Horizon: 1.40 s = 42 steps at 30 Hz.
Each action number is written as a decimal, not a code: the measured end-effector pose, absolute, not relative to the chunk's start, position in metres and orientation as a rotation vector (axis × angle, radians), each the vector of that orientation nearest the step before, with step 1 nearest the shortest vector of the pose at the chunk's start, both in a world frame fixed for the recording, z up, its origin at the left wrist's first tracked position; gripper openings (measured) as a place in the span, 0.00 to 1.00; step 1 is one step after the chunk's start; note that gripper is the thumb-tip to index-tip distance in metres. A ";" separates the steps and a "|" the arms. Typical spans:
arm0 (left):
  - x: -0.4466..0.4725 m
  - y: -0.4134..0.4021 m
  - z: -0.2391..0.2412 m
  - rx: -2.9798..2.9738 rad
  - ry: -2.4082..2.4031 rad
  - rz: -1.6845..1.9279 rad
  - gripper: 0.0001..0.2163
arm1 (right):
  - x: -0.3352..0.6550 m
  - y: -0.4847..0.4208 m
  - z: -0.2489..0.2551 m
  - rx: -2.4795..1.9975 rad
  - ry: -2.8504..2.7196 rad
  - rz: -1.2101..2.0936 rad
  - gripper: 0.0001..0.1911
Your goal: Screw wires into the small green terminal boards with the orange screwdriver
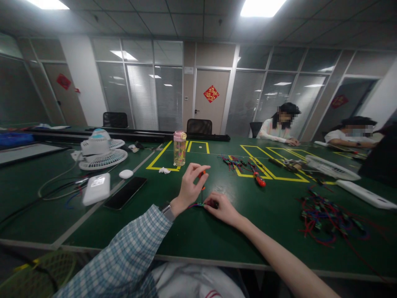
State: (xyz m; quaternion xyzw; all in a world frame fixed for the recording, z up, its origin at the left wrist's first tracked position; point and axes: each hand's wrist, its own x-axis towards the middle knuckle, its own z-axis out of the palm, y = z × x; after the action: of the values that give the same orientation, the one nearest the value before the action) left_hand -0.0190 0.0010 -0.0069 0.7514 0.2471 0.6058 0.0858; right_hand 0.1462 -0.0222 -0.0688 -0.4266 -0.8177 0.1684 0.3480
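My left hand (189, 184) is closed around the orange handle of a thin screwdriver (202, 196). It stands upright, its dark shaft pointing down at a small green circuit board (199, 205) with thin coloured wires. My right hand (221, 208) rests on the table at the board's right end, fingers pinched on it. The exact grip and the screwdriver's tip are too small to make out. Beyond my hands lies a bundle of small wired boards (234, 162), and a larger tangle of them (328, 217) is off to the right.
A water bottle (179, 149) stands past my left hand beside a crumpled tissue (164, 170). Leftward lie a phone (125, 193), a white box-shaped device (96, 189) and a white fan (102, 159). A red-handled tool (259, 180) lies to the right. Two people sit across the table.
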 end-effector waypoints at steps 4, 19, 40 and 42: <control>-0.019 -0.001 -0.009 2.241 0.678 1.749 0.16 | 0.146 -0.023 -0.068 -1.109 -2.126 0.451 0.03; -0.019 -0.002 -0.012 2.306 0.708 1.764 0.17 | 0.147 -0.022 -0.069 -1.112 -2.124 0.448 0.03; -0.016 0.002 -0.014 2.378 0.677 2.028 0.14 | 0.146 -0.024 -0.067 -1.122 -2.120 0.454 0.02; -0.016 0.001 -0.014 2.383 0.685 2.039 0.12 | 0.146 -0.023 -0.067 -1.121 -2.120 0.452 0.02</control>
State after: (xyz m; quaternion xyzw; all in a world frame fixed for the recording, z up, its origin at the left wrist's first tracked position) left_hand -0.0162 0.0013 -0.0137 0.7419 0.2133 0.6348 -0.0340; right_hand 0.1462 -0.0234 -0.0672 -0.4313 -0.8159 0.1739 0.3437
